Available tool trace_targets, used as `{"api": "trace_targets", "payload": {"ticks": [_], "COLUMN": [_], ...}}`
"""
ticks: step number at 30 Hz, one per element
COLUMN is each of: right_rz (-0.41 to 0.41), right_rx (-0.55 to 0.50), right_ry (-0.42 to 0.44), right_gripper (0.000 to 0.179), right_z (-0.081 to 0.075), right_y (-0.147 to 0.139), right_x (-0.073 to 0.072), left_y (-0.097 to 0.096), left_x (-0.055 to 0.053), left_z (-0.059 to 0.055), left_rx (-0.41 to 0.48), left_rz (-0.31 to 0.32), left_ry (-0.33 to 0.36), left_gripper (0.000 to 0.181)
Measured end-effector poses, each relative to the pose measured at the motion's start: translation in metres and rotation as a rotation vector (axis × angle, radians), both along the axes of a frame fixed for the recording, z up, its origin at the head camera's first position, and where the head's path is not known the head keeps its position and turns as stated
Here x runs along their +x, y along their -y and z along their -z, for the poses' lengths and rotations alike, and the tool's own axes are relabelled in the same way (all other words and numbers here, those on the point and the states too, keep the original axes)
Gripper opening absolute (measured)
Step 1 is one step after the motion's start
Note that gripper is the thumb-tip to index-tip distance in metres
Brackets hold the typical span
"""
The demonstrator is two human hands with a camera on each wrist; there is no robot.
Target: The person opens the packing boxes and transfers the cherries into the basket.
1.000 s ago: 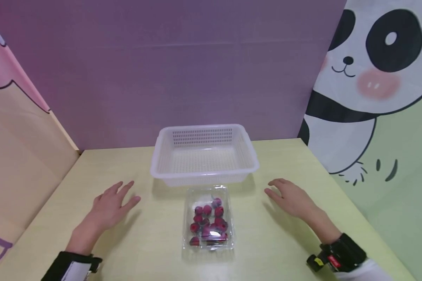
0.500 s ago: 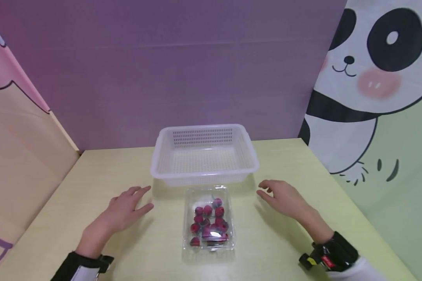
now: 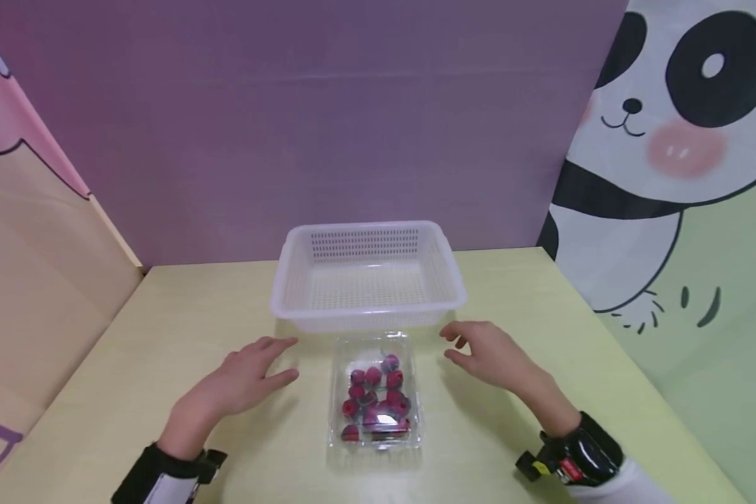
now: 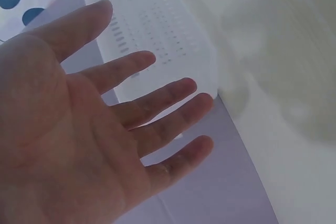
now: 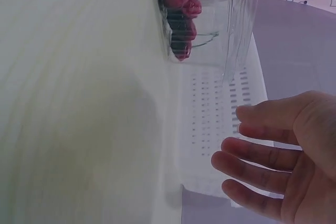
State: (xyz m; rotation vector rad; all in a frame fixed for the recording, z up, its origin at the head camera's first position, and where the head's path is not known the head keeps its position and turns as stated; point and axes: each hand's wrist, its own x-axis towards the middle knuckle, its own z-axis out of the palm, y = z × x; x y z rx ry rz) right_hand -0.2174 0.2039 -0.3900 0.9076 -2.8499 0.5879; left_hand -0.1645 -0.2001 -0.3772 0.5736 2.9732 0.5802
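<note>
A clear plastic clamshell box (image 3: 374, 344) lies on the table in front of the basket, with several dark red cherries (image 3: 373, 376) inside; one green stem shows in the right wrist view. Its lid looks closed. Behind it stands a white perforated plastic basket (image 3: 368, 308) with nothing in it. My left hand (image 3: 246, 378) hovers left of the box, fingers spread and holding nothing. On the other side, my right hand (image 3: 491, 353) is held over the table with fingers slightly bent, nothing in them. Both hands are apart from the box.
The pale wooden table (image 3: 183, 315) ends at a purple backdrop (image 3: 353, 140) right behind the basket. A panda-printed panel (image 3: 617, 259) borders the right side and a beige and pink one (image 3: 38, 245) the left. Each wrist wears a black camera strap (image 3: 582, 448).
Both hands have moved inward toward the clamshell box, the left hand rightward and the right hand leftward. The box and basket have stayed in place.
</note>
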Motion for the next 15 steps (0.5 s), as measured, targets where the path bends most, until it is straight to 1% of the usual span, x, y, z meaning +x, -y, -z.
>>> {"api": "trace_targets", "payload": {"ticks": [3,6,9,12,15], "right_rz": [-0.024,-0.047,-0.054,-0.057,-0.069], "right_rx": [-0.013,-0.020,-0.023,-0.017,-0.009], "right_ry": [0.010,0.024,0.033,0.028,0.021], "right_gripper": [0.026,0.027,0.027,0.028,0.029], "right_z": [-0.001,-0.001,0.001,0.003,0.005], "right_y": [0.007,0.013,0.017,0.019,0.021], "right_x": [0.000,0.001,0.002,0.003,0.002], "left_y": [-0.007,-0.015,-0.025,-0.033,-0.038], "left_x": [-0.001,-0.003,-0.004,-0.004,-0.004], "left_z": [-0.003,-0.004,-0.003,-0.001,0.001], "left_rx": [0.010,0.024,0.050,0.083,0.104], "left_rz": [0.021,0.047,0.074,0.100,0.108], "left_ry": [0.014,0.007,0.008,0.035,0.049], "left_gripper": [0.054,0.054,0.055,0.057,0.058]}}
